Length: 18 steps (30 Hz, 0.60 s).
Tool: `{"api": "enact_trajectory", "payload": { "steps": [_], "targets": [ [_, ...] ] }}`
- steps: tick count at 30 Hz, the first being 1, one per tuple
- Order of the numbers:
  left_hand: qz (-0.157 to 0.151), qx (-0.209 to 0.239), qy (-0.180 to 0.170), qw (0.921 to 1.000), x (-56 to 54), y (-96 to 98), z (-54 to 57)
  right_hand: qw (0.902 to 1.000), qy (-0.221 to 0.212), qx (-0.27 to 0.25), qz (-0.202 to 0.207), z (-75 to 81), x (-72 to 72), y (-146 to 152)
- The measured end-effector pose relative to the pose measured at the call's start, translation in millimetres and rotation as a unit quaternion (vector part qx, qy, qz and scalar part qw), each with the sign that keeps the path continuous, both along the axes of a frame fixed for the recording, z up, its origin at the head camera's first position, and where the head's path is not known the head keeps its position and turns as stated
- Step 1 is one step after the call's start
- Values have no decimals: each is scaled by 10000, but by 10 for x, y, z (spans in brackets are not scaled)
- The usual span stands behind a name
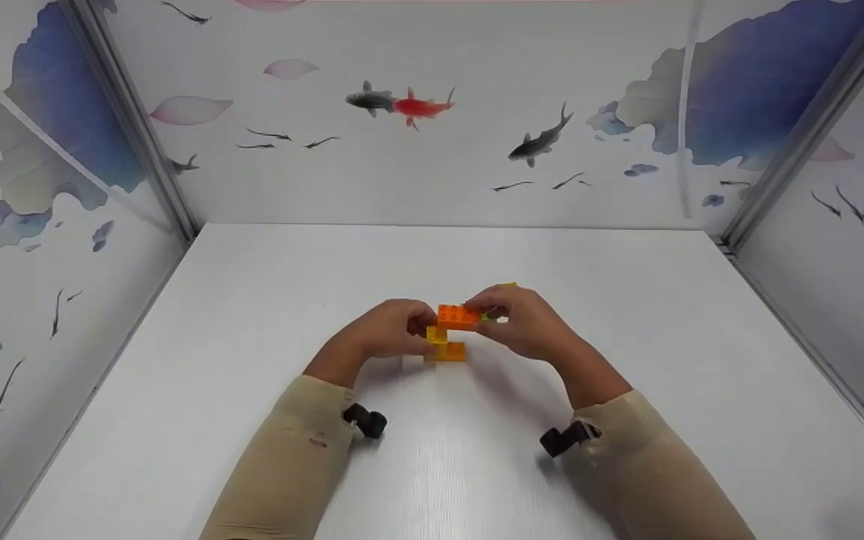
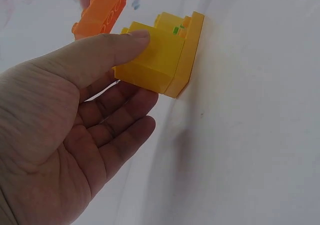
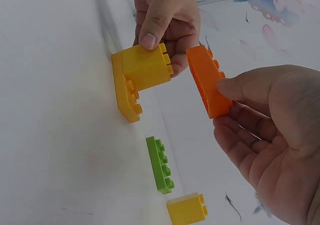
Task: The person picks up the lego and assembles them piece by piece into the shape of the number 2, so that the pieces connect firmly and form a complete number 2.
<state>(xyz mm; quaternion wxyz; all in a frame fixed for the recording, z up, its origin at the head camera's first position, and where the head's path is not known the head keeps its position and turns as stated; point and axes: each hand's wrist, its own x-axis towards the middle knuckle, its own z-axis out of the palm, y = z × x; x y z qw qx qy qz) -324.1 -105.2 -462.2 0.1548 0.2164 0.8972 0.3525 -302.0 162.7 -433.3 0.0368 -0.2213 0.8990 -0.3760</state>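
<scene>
A yellow toy building brick [image 3: 145,67] sits on one end of a thin yellow-orange brick [image 2: 186,60], which stands on the table. My left hand [image 1: 394,328] pinches the yellow brick, thumb on one face and fingers behind it. An orange studded brick [image 1: 456,317] is held up by my right hand [image 3: 272,130], between thumb and fingers at one end. In the head view it is just above the yellow brick; the right wrist view shows a gap between the two. The orange brick's hollow underside shows in the left wrist view.
A thin green brick [image 3: 159,166] lies on the table beyond the stack, mostly behind the right hand in the head view. Farther along stands another yellow brick [image 3: 187,209]. White walls [image 1: 432,172] with painted fish enclose the white table [image 1: 432,465].
</scene>
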Motion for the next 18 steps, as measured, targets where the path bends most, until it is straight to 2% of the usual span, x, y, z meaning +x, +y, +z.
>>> {"api": "enact_trajectory", "payload": {
  "steps": [7, 18],
  "targets": [
    [6, -6, 13, 10000, 4, -8, 22, 9997, 82, -55, 206, -39, 14, -54],
    [-22, 6, 97, 10000, 12, -25, 70, 9995, 100, 68, 302, -103, 3, -114]
  ]
}}
